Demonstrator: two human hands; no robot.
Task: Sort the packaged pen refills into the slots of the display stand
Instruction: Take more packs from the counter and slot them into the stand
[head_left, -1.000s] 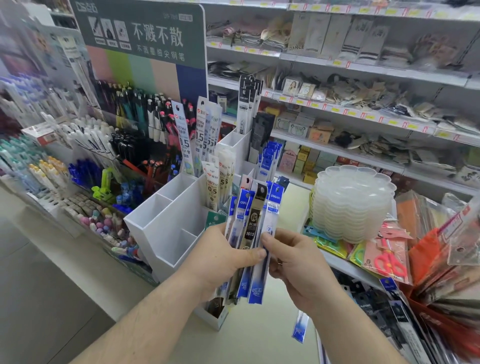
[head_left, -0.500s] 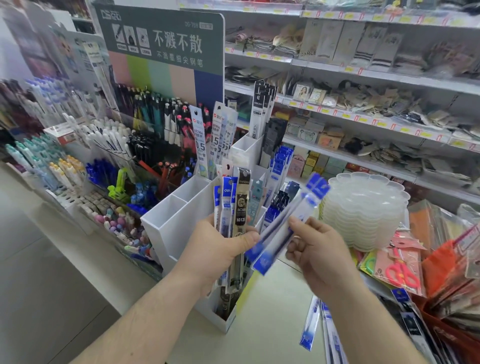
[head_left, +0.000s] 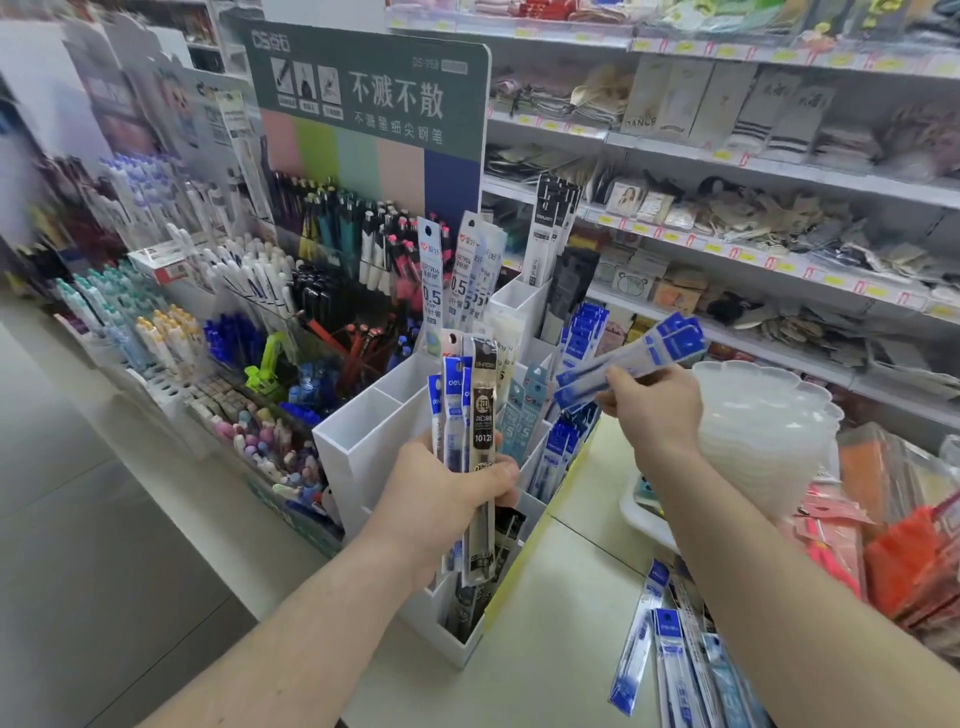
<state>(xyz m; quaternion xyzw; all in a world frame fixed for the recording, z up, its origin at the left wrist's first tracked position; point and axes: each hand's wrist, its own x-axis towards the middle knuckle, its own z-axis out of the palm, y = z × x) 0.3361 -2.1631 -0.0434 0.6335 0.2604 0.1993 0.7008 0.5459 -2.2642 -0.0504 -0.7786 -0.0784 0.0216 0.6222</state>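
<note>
Left hand (head_left: 447, 499): we are gripping an upright bundle of refill packs (head_left: 470, 415), fingers curled round its middle, in front of the display stand; the bundle is showing blue-topped packs and one black pack marked 10125.
Right hand (head_left: 652, 410): we are pinching a pair of blue refill packs (head_left: 631, 358) near their lower end, holding them tilted, tops pointing up and to the right, above the right side of the stand and clear of its slots.
Display stand (head_left: 374, 447): we are seeing a white stepped stand sitting at the left edge of the table; its front-left slots are showing bare white walls, while the rear and right slots are holding upright packs.
Packs already in slots: we are seeing white 0.5 packs (head_left: 457, 286) standing in the back, dark packs (head_left: 550, 228) in the tallest rear slot, and blue packs (head_left: 582, 332) along the right side.
Loose refill packs (head_left: 670, 654): we are seeing several blue-and-clear packs lying flat near the front right edge of the table.
Table (head_left: 550, 649): we are seeing a pale top carrying the stand, the loose packs and a stack of clear plastic trays (head_left: 769, 436) toward its right edge.
Backdrop: we are seeing a green sign (head_left: 369, 88) rising over racks of pens on the left.
</note>
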